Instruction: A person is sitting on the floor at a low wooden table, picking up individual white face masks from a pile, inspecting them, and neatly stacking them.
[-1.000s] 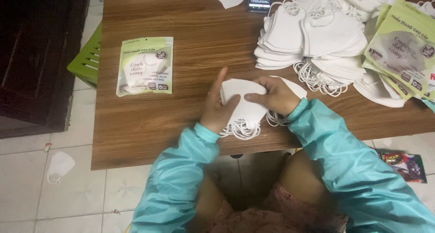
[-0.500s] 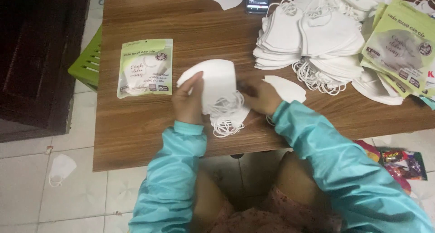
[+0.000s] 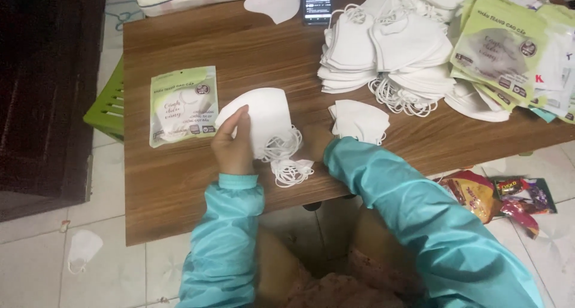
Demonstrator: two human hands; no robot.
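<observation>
**Desk:** What does the left hand [image 3: 232, 145] have?

**Photographer:** A small stack of folded white face masks [image 3: 263, 121], curved along the top edge and flat against the wooden table [image 3: 179, 182]. The fingers close on the stack's left edge, fingertips up at its upper corner, the back of the hand toward the camera. White elastic ear loops [image 3: 289, 164] spill from the stack's lower right corner in a loose tangle on the wood.

**Desk:** And the right hand?

**Photographer:** The right hand [image 3: 315, 145] sits at the stack's right side, mostly hidden behind a teal sleeve [image 3: 413, 206] and the loops. Whether it grips anything, I cannot tell. Both forearms come up from the near edge of the table and angle in toward each other.

**Desk:** What lies closest?

**Photographer:** Just beside the right hand, a second few folded white masks [image 3: 359, 121] lie flat. To the left of the held stack, touching or nearly touching it, is a sealed green and white packet [image 3: 182, 105] with a clear window.

**Desk:** Farther out?

**Photographer:** At the table's far right stands a big heap of loose white masks [image 3: 389, 50] with loops dangling, and beside it a fanned pile of green packets [image 3: 500, 53]. A phone [image 3: 317, 1] lies at the far edge with one single mask [image 3: 274, 5] beside it. On the tiled floor, a stray mask [image 3: 82, 249] at the left, coloured wrappers [image 3: 503, 197] at the right.
</observation>
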